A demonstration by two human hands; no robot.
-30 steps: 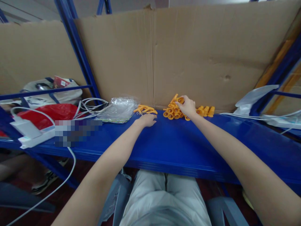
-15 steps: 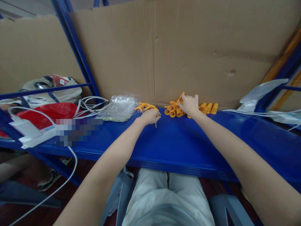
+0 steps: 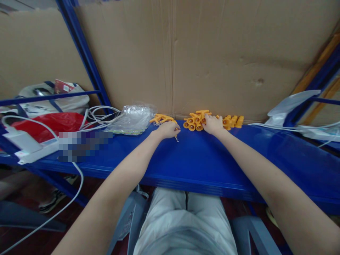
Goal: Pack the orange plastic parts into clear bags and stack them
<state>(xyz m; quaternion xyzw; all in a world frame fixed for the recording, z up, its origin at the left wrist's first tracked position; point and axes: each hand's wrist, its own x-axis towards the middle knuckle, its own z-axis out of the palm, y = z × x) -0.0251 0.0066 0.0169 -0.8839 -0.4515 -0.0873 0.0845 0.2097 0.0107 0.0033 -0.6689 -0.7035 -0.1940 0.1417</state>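
Note:
My left hand is closed in a pinch on a corkscrew. Its metal spiral points down below the fingertips, while most of its handle is hidden by the hand. Just behind lie several more orange-handled corkscrews with their spirals showing. My right hand is at the pile of orange bell-shaped plastic sleeves, with its fingers bent down around one sleeve; part of the grip is hidden. Several sleeves lie with their round openings towards me, and more stand in a row right of the hand.
A clear plastic bag lies left of the corkscrews, beside white cables and a white power strip. Cardboard rises behind the blue shelf. Blue uprights stand on both sides; more cables run at right.
My right hand has come down lower onto the pile of sleeves, and a sleeve now lies across its top. The left hand still pinches the corkscrew. The view has shifted slightly.

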